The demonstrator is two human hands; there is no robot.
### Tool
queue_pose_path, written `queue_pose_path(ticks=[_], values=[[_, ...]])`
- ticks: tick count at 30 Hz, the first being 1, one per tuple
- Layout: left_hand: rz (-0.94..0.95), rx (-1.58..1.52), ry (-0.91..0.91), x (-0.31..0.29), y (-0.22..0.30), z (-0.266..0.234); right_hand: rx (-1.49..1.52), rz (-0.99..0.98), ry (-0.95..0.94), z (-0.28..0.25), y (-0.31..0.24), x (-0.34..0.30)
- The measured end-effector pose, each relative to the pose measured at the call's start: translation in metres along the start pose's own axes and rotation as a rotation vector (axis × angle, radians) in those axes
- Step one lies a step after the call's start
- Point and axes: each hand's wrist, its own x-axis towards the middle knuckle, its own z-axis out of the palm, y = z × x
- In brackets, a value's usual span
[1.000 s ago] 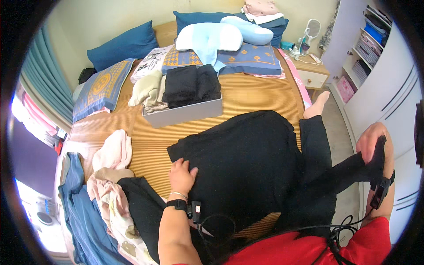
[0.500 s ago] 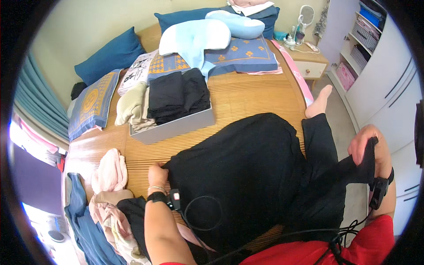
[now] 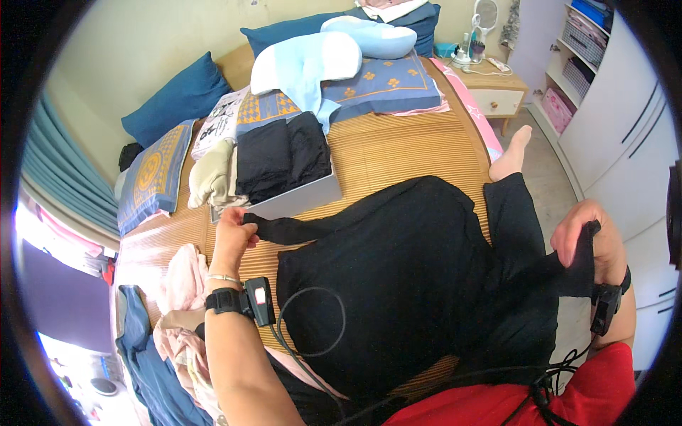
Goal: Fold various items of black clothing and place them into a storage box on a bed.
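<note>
A black long-sleeved top (image 3: pixel 376 284) lies spread over the bed in front of me. My left hand (image 3: pixel 233 231) is closed on the end of one sleeve, which stretches out to the left near the storage box. At the far right, my right hand (image 3: pixel 579 231) grips the end of the other sleeve, raised off the bed beside my thigh. Folded black clothes (image 3: pixel 284 156) and a beige garment (image 3: pixel 212 177) fill the grey box (image 3: pixel 305 197) just beyond my left hand.
A pink garment (image 3: pixel 183 277) and blue clothing (image 3: pixel 145 348) lie heaped at the left. Pillows (image 3: pixel 177 96) and a light blue cushion (image 3: pixel 305 64) line the headboard. My bare foot (image 3: pixel 510 153) rests near a nightstand (image 3: pixel 497 96). A looped cable hangs from my left wrist.
My left hand has moved up and to the left from the top's edge, and a sleeve is now drawn out in it. My right hand keeps its hold, almost unmoved.
</note>
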Motion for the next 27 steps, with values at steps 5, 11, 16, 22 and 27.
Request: queue_pose_path(ticks=[5,11,16,22,27], values=[[-0.04,0.381,-0.523,-0.013,0.069,0.038,-0.008,0.04,0.028,-0.002,0.001,-0.004],[0.599,-0.246,0.217,0.033,0.087,0.05,-0.013,-0.057,0.068,0.01,0.006,0.001],[0.451,0.151,0.382,0.033,0.015,0.028,-0.026,-0.055,0.072,0.005,0.003,-0.004],[0.293,0.762,0.158,-0.032,-0.108,0.042,-0.067,-0.086,0.104,0.024,0.002,-0.001],[0.263,1.066,0.038,-0.037,-0.1,0.066,-0.071,-0.054,0.03,0.021,-0.008,-0.003]])
